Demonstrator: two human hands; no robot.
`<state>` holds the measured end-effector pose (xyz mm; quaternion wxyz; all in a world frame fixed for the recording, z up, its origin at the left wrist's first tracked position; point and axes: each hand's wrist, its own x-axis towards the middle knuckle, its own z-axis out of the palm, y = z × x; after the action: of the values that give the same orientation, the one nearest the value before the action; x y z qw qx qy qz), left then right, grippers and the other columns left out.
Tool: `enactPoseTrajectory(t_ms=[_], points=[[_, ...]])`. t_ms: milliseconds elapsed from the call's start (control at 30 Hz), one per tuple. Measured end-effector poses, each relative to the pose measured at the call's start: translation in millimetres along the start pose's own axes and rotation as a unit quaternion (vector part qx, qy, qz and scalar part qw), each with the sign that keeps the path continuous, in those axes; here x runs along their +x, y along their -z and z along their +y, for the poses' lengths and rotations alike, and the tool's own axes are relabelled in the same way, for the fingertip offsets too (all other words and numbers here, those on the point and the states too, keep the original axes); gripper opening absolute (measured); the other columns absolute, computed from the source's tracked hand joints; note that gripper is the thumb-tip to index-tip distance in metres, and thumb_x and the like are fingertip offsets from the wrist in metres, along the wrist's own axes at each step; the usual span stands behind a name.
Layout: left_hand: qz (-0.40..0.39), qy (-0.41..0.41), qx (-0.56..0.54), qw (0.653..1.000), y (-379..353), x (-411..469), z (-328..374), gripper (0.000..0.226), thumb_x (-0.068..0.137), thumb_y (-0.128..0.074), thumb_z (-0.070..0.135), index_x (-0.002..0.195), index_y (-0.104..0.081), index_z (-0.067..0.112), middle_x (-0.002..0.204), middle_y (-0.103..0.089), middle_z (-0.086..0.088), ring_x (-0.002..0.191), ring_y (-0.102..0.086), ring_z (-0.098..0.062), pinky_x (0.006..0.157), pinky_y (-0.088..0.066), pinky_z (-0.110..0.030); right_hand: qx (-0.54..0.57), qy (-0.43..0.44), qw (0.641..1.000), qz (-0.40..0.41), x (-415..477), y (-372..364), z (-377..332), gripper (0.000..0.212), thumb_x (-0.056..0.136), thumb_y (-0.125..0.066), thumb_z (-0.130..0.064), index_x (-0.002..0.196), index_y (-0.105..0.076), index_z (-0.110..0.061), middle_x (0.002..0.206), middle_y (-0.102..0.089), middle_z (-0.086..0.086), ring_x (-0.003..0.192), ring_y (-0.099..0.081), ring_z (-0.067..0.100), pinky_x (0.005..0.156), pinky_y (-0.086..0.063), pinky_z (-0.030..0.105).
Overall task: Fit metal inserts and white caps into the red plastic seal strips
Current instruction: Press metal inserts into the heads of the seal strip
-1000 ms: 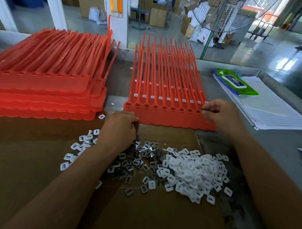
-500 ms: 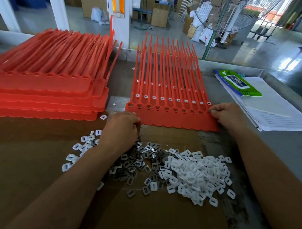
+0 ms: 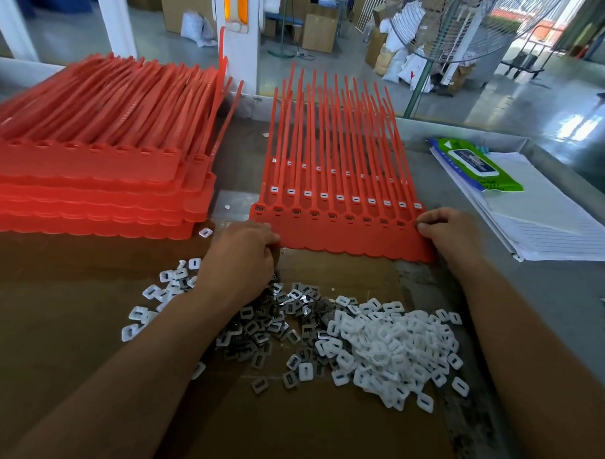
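A sheet of joined red seal strips (image 3: pixel 345 237) lies flat on the table, on top of others; white caps sit in a row above its base and dark metal inserts show in the sockets. My right hand (image 3: pixel 448 231) pinches the sheet's right edge. My left hand (image 3: pixel 241 258) rests with curled fingers at the sheet's lower left corner, over the pile of metal inserts (image 3: pixel 277 324); its fingertips are hidden. A heap of white caps (image 3: pixel 389 345) lies right of the inserts.
A tall stack of red strip sheets (image 3: pixel 90 174) fills the left. Loose white caps (image 3: pixel 161 293) lie scattered left of my forearm on the brown cardboard (image 3: pixel 51 323). A green wipes pack (image 3: pixel 475 165) rests on stacked paper (image 3: pixel 551 224) at the right.
My right hand has slid from the cap row at the sheet's right end down to its right edge and pinched it. My left hand has stayed over the inserts.
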<state>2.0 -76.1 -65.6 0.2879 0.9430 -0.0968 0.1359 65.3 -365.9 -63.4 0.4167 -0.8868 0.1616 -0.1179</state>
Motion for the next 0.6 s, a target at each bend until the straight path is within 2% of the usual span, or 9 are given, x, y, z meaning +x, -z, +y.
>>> enactPoseTrajectory(t_ms=[100, 233, 367, 533, 600], points=[[0.001, 0.001, 0.002, 1.0, 0.0, -0.5, 0.2, 0.033, 0.081, -0.047, -0.003, 0.108, -0.065, 0.005, 0.121, -0.06, -0.01, 0.115, -0.051, -0.018, 0.099, -0.028, -0.021, 0.029, -0.023, 0.999, -0.002, 0.3, -0.5, -1.3, 0.02, 0.077, -0.065, -0.01, 0.07, -0.058, -0.027, 0.08, -0.059, -0.005, 0.081, -0.057, 0.015, 0.072, -0.047, 0.032], [0.0, 0.001, 0.002, 1.0, 0.4, -0.6, 0.4, 0.033, 0.081, -0.046, -0.003, 0.108, -0.064, 0.005, 0.121, -0.059, -0.01, 0.115, -0.051, -0.019, 0.1, -0.028, -0.022, 0.031, -0.03, 0.999, 0.015, 0.8, -2.0, -5.0, 0.018, 0.074, -0.064, -0.011, 0.067, -0.059, -0.026, 0.076, -0.06, -0.006, 0.074, -0.055, 0.01, 0.06, -0.042, 0.027], [-0.001, 0.0, 0.003, 1.0, 0.5, -0.3, 0.3, 0.033, 0.081, -0.046, -0.003, 0.108, -0.064, 0.004, 0.121, -0.06, -0.011, 0.115, -0.051, -0.019, 0.099, -0.029, -0.022, 0.029, -0.033, 0.999, 0.008, 1.3, -2.5, -4.4, 0.019, 0.077, -0.064, -0.011, 0.069, -0.058, -0.026, 0.079, -0.058, -0.006, 0.079, -0.055, 0.012, 0.068, -0.044, 0.029], [-0.004, 0.0, 0.002, 1.0, -0.1, 0.4, -0.2, 0.033, 0.081, -0.046, -0.003, 0.108, -0.064, 0.004, 0.12, -0.06, -0.011, 0.115, -0.051, -0.018, 0.101, -0.029, -0.024, 0.02, -0.005, 1.0, 0.007, -2.6, 0.9, -2.7, 0.013, 0.082, -0.065, -0.012, 0.077, -0.059, -0.022, 0.085, -0.058, -0.002, 0.081, -0.053, 0.012, 0.059, -0.039, 0.022], [-0.004, -0.001, 0.004, 1.0, -0.8, 0.9, -0.7, 0.033, 0.08, -0.046, -0.003, 0.107, -0.065, 0.003, 0.119, -0.061, -0.011, 0.115, -0.052, -0.018, 0.101, -0.031, -0.027, 0.024, 0.008, 1.0, 0.005, -5.3, 2.3, -1.7, 0.01, 0.082, -0.065, -0.01, 0.083, -0.061, -0.019, 0.088, -0.059, 0.001, 0.082, -0.054, 0.014, 0.064, -0.042, 0.023]])
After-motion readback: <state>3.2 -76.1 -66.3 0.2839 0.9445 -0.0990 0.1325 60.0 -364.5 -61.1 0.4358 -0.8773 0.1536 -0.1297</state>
